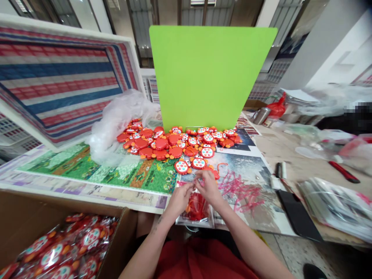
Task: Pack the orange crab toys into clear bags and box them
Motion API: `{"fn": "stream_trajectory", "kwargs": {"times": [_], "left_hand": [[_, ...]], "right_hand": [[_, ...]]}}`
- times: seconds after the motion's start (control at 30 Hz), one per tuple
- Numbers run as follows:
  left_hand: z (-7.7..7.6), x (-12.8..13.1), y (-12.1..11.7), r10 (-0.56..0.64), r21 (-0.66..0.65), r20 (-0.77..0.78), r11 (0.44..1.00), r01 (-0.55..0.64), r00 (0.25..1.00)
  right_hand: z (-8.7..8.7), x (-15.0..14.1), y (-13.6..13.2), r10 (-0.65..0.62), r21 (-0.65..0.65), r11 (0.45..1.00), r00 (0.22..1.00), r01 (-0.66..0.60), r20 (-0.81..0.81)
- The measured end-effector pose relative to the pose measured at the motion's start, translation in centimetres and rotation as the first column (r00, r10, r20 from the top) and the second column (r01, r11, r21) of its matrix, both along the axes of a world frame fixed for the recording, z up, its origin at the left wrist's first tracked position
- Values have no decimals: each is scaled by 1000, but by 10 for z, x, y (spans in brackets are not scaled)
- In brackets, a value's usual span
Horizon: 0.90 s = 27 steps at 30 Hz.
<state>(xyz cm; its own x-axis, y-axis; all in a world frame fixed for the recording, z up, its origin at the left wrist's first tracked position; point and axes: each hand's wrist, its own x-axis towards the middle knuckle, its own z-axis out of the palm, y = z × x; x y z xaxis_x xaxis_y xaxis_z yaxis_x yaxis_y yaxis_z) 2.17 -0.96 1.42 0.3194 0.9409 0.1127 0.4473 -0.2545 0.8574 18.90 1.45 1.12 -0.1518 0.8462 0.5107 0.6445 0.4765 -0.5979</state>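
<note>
My left hand (179,198) and my right hand (207,186) meet at the table's near edge, fingertips pinched together on a clear plastic bag with a red toy (196,206) in it. The bag hangs between my wrists, over a stack of clear bags. Just beyond my fingers lie two red ladybug-like toys (190,164) with white spotted faces. A big pile of the same red toys (177,141) spreads further back. A tangle of pink-red ties (240,190) lies right of my right hand.
A cardboard box (58,240) of bagged toys stands at lower left. A green board (207,75) rises behind the pile, with crumpled clear plastic (116,120) to its left. At right lie a dark flat tablet (296,215), markers, a red cutter (344,172) and stacked plastic sleeves (337,207).
</note>
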Motion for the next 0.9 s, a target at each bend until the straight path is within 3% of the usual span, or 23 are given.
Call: {"fn": "stream_trajectory", "kwargs": {"times": [0.13, 0.23, 0.3, 0.33, 0.4, 0.47, 0.57, 0.67, 0.7, 0.77, 0.83, 0.9], "left_hand": [[-12, -11, 6, 85, -168, 80, 983, -70, 993], [-23, -23, 10, 144, -256, 115, 960, -111, 983], [-29, -28, 12, 176, -236, 116, 961, -145, 978], [-31, -29, 12, 187, -228, 122, 961, -156, 975], [-35, -30, 12, 197, -257, 162, 955, -152, 967], [-37, -28, 12, 196, -325, 231, 939, -115, 953], [-36, -24, 10, 207, -409, 345, 911, -52, 915], [-30, -22, 8, 233, -463, 448, 886, 1, 863], [-28, -21, 7, 244, -485, 472, 874, 19, 847], [-23, -21, 6, 263, -530, 502, 846, 53, 824], [-19, -22, 5, 271, -556, 513, 828, 75, 814], [-14, -24, 4, 272, -561, 513, 824, 79, 814]], "right_hand": [[-12, 66, 31, -269, -115, 953, 958, 279, 98], [-23, 122, 51, -469, -238, 802, 824, 548, 319], [-28, 147, 56, -453, -285, 731, 754, 620, 476], [-30, 155, 57, -415, -301, 721, 738, 624, 532], [-30, 163, 57, -359, -290, 744, 725, 603, 587], [-24, 161, 56, -397, -206, 782, 725, 588, 563], [-12, 140, 50, -429, -125, 856, 825, 501, 369], [-4, 103, 34, -135, -307, 938, 986, 157, 93], [-4, 89, 27, -12, -376, 926, 1000, 17, 17], [-7, 64, 13, 124, -434, 890, 990, -139, -62], [-11, 48, 3, 154, -437, 880, 982, -185, -107], [-13, 46, 2, 97, -394, 907, 984, -150, -152]]}}
